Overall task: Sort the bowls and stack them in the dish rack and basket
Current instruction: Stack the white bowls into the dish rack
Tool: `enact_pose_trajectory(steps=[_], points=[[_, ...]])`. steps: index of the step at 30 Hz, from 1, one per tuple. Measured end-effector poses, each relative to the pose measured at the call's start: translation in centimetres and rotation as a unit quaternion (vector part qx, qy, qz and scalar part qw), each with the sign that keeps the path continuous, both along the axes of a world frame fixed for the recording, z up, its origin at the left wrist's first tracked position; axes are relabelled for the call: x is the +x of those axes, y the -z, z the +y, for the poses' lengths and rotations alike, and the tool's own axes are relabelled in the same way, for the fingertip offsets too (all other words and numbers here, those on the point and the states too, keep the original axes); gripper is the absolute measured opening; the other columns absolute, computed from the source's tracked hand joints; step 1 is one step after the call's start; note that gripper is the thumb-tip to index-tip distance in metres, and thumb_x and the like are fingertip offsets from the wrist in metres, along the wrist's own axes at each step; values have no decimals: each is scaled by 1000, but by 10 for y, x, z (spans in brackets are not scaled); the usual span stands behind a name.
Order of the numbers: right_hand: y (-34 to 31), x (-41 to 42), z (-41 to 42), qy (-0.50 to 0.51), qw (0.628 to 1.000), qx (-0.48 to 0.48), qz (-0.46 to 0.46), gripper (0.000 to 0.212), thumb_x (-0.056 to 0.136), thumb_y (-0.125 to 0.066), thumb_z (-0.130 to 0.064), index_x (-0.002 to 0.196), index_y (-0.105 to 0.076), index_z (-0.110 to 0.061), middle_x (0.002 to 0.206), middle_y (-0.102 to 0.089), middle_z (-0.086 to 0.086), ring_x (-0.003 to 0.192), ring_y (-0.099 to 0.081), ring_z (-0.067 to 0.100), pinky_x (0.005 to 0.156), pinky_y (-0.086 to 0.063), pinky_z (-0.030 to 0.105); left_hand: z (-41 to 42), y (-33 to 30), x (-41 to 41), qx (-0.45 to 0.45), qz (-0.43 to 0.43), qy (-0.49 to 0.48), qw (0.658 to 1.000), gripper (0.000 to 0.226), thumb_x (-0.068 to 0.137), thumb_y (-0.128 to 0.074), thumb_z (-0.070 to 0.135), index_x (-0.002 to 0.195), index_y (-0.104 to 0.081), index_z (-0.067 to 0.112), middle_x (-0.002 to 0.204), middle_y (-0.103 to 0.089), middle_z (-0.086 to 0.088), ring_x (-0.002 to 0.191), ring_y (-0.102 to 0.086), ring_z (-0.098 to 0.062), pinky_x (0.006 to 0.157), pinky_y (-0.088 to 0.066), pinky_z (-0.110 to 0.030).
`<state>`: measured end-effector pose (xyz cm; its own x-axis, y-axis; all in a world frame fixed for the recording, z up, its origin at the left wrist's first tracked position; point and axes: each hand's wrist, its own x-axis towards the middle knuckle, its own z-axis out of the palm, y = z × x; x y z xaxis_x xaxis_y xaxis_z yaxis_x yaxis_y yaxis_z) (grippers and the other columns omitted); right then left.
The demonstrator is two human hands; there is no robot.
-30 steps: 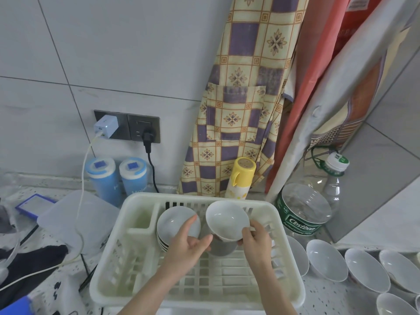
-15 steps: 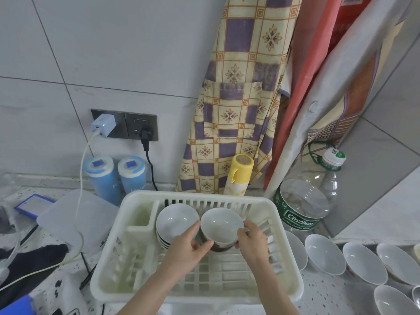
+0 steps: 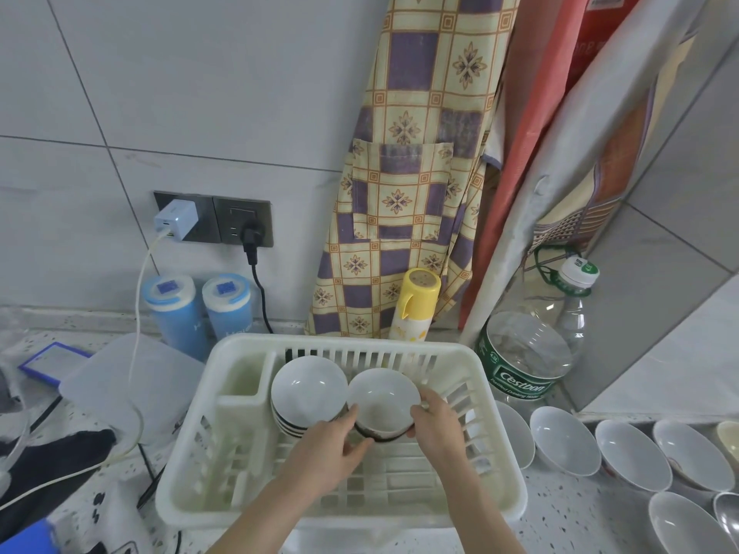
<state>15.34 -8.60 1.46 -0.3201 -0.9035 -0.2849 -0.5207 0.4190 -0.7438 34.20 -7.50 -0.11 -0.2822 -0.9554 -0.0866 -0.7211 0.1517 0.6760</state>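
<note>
1. Counter (image 3: 568, 509) carries a white dish rack (image 3: 496, 397), with loose bowls (image 3: 566, 445) just beside it on the right.
2. Rack holds a tilted stack of bowls (image 3: 308, 393) at its back.
3. Beside that stack, one bowl (image 3: 382, 397) is gripped by both hands: left hand (image 3: 328, 445) and right hand (image 3: 438, 427) curl around its sides.

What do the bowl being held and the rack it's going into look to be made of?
The bowl looks like glazed ceramic or porcelain: a glossy white inside with soft highlights and a dark band outside. Melamine can't be ruled out. The dish rack looks like moulded plastic, off-white and matte, with thin slatted walls and a grid floor.
</note>
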Motion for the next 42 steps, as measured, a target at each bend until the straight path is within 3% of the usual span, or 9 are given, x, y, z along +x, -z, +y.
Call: enact_pose_trajectory(steps=[6, 11, 13, 16, 19, 21, 32, 39, 42], points=[[1, 0, 0, -16, 1000, 10, 20, 47, 88, -43, -14, 134, -50, -25, 75, -67, -6, 85, -68, 22, 79, -55, 38, 1, -4, 0, -37, 43, -78, 995, 27, 89, -63, 45, 104, -72, 24, 79, -72, 13, 69, -65, -2, 66, -52, -20], [4, -2, 1, -30, 999, 18, 12, 47, 89, -41, -18, 134, -50, -27, 75, -71, 0, 83, -68, 21, 80, -54, 36, -1, -6, -1, 68, -9, -63, 996, 36, 92, -58, 47, 73, -67, 18, 63, -66, 12, 49, -55, 1, 46, -38, -11], [5, -2, 0, -27, 999, 37, 0, 41, 90, -40, -20, 129, -53, -22, 72, -72, -1, 84, -69, 19, 80, -53, 34, -2, -5, -3, 145, 27, -65, 987, 39, 92, -57, 46, 76, -66, 12, 71, -72, 0, 42, -49, -5, 42, -35, -16], [5, -1, -3, -16, 998, 58, -31, 37, 88, -37, -15, 119, -58, -14, 69, -71, 1, 79, -69, 21, 64, -47, 30, -5, -7, -7, 242, 123, -120, 955, 41, 92, -59, 41, 88, -67, 1, 87, -76, -13, 42, -52, -11, 38, -31, -18], [7, -2, -4, -16, 998, 55, -26, 32, 86, -38, -13, 107, -62, -13, 63, -71, 0, 68, -65, 21, 56, -42, 28, -8, -6, -10, 243, 147, -134, 949, 36, 95, -58, 32, 93, -67, -3, 93, -75, -19, 48, -54, -16, 40, -31, -21], [7, -2, -5, -18, 998, 51, -20, 28, 86, -38, -13, 100, -63, -13, 61, -71, -1, 73, -69, 24, 56, -44, 27, -9, -3, -12, 241, 160, -144, 946, 32, 95, -58, 26, 94, -67, -4, 98, -73, -23, 48, -57, -17, 40, -33, -21], [9, -3, -5, -17, 999, 46, -15, 29, 88, -38, -12, 101, -63, -7, 67, -74, 4, 84, -67, 24, 73, -51, 33, -3, -8, -18, 264, 207, -145, 931, 8, 92, -63, 21, 95, -68, 16, 96, -70, -2, 57, -69, -13, 41, -37, -20], [7, -4, -3, -14, 998, 54, -18, 31, 88, -37, -14, 103, -63, -6, 67, -73, 3, 83, -68, 24, 79, -54, 33, 0, -15, -19, 278, 211, -128, 928, 20, 90, -62, 17, 109, -68, 18, 100, -69, -1, 61, -69, -14, 42, -37, -19], [6, -5, -1, -14, 998, 57, -24, 28, 87, -37, -18, 100, -60, -11, 65, -73, 1, 76, -66, 20, 72, -52, 33, 1, -18, -17, 295, 216, -130, 922, 24, 89, -62, 17, 112, -66, 14, 103, -70, -4, 65, -72, -15, 41, -37, -19]])
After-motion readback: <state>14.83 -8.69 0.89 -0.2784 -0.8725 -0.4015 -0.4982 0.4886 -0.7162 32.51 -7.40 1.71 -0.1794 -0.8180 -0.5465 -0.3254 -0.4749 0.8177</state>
